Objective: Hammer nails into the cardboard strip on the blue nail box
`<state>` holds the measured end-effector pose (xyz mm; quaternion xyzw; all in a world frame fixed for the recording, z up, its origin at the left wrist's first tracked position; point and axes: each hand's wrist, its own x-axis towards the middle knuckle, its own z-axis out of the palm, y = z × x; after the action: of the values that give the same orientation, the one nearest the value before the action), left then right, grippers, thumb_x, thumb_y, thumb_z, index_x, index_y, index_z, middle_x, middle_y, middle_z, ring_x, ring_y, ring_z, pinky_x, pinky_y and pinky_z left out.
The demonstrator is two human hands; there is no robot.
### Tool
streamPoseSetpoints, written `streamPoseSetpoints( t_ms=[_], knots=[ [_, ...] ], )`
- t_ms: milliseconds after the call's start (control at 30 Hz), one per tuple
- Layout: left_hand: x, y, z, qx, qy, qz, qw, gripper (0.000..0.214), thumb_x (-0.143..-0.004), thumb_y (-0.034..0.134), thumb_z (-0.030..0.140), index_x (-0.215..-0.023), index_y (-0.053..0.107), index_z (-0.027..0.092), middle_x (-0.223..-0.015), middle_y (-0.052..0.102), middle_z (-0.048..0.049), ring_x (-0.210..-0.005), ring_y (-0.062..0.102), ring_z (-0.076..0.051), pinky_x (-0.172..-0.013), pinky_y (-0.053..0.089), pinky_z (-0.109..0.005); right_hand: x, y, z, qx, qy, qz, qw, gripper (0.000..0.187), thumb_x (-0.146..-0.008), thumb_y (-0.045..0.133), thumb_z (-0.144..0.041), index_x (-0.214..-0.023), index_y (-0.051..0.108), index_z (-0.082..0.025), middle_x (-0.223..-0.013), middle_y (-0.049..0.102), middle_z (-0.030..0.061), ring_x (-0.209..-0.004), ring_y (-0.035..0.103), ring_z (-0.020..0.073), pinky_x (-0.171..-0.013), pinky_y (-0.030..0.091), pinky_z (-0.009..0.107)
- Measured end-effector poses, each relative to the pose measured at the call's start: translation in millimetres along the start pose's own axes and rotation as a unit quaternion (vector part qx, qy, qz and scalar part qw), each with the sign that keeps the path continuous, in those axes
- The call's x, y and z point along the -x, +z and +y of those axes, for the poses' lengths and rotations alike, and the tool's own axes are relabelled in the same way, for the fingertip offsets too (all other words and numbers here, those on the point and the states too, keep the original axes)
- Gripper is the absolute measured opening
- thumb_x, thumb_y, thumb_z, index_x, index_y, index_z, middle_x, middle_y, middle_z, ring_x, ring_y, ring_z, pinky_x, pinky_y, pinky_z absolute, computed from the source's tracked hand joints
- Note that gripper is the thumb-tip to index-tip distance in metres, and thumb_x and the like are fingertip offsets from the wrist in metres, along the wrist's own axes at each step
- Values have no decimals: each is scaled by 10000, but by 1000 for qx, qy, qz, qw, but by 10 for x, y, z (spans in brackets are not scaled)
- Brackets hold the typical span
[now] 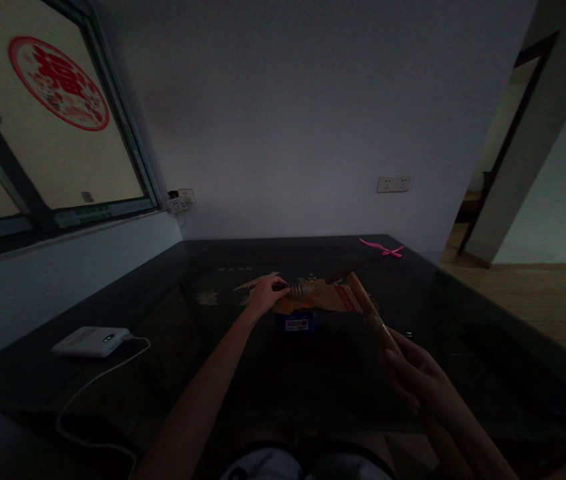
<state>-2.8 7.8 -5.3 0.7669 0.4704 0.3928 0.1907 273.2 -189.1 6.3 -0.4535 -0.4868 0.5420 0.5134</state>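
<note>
My left hand [264,295] reaches over the desk, thumb and forefinger pinched at the left end of a brown printed sheet [323,295] with a red band. Thin dark wire-like lines [297,289] show beside those fingertips; what they pinch is too dark to make out. Under the sheet's front edge stands a small blue box [296,323] with a pale label. In my right hand [415,370] is a long brown wooden-looking stick [370,311], fingers wrapped round it. Its far end tilts up and left, near the sheet's right end.
A white power bank [91,341] with a white cable [97,379] lies on the dark desk [203,373] at left. Toward the back right corner is a pink ribbon [385,250]. A wall with sockets [393,184] borders the desk behind, a window [53,113] the left.
</note>
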Motion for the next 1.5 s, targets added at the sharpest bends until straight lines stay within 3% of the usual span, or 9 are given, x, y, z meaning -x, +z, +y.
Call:
streamPoseSetpoints(
  t_ms=[200, 333, 533, 867, 1100, 1267, 1400, 1500],
  knots=[
    [-17, -2, -43, 23, -3, -11, 1000, 154, -702, 618, 254, -798, 656, 140, -792, 673, -46, -751, 616, -163, -687, 462, -261, -228, 195, -288, 116, -30, -37, 992, 591, -718, 635, -355, -1252, 475, -159, -594, 450, -53, -439, 407, 50, -367, 334, 154],
    [-21, -2, -70, 24, -16, -13, 1000, 159, -694, 620, 246, -803, 653, 134, -784, 672, -41, -745, 618, -162, -685, 461, -260, -437, 348, -451, 151, -25, -114, 982, 563, -764, 563, -343, -1283, 422, -177, -538, 389, -87, -366, 344, 40, -320, 280, 149],
    [-14, 4, -32, 44, -52, -18, 997, 194, -687, 622, 251, -839, 650, 133, -828, 681, -46, -767, 619, -174, -698, 472, -277, -592, 490, -550, 216, -13, -196, 956, 372, -772, 525, -297, -1113, 525, -149, -564, 416, -77, -365, 355, 38, -325, 295, 150],
    [-1, 7, 6, 26, -52, -7, 998, 176, -685, 630, 271, -801, 652, 141, -814, 677, -49, -763, 620, -171, -703, 455, -267, -612, 526, -692, 333, -93, -183, 920, 369, -760, 497, -194, -1122, 550, -146, -761, 569, -5, -435, 416, 52, -404, 350, 179],
    [14, -10, 68, 37, -55, -12, 998, 146, -692, 622, 249, -783, 642, 136, -782, 674, -47, -733, 617, -171, -673, 461, -269, -634, 593, -701, 337, -175, -165, 910, 353, -724, 514, -157, -1068, 594, -149, -898, 612, 39, -784, 556, 165, -629, 436, 232],
    [8, 4, 53, 44, -65, -5, 997, 188, -680, 634, 241, -835, 645, 135, -828, 681, -60, -776, 619, -187, -697, 470, -284, -635, 584, -673, 365, -123, -175, 906, 323, -727, 500, -154, -1031, 606, -132, -715, 590, -2, -606, 521, 121, -534, 405, 208],
    [5, 9, 27, 35, -53, -9, 998, 164, -690, 627, 243, -805, 648, 129, -807, 676, -60, -762, 622, -182, -714, 468, -287, -608, 587, -681, 342, -156, -159, 913, 358, -722, 509, -144, -1069, 591, -131, -863, 610, 30, -743, 543, 150, -630, 431, 233],
    [4, -7, 31, 47, -45, -18, 998, 182, -694, 621, 222, -849, 641, 128, -857, 677, -62, -797, 624, -188, -743, 469, -298, -584, 562, -671, 324, -118, -170, 923, 314, -733, 523, -174, -1033, 602, -131, -797, 597, 14, -650, 528, 125, -563, 425, 218]
  ],
)
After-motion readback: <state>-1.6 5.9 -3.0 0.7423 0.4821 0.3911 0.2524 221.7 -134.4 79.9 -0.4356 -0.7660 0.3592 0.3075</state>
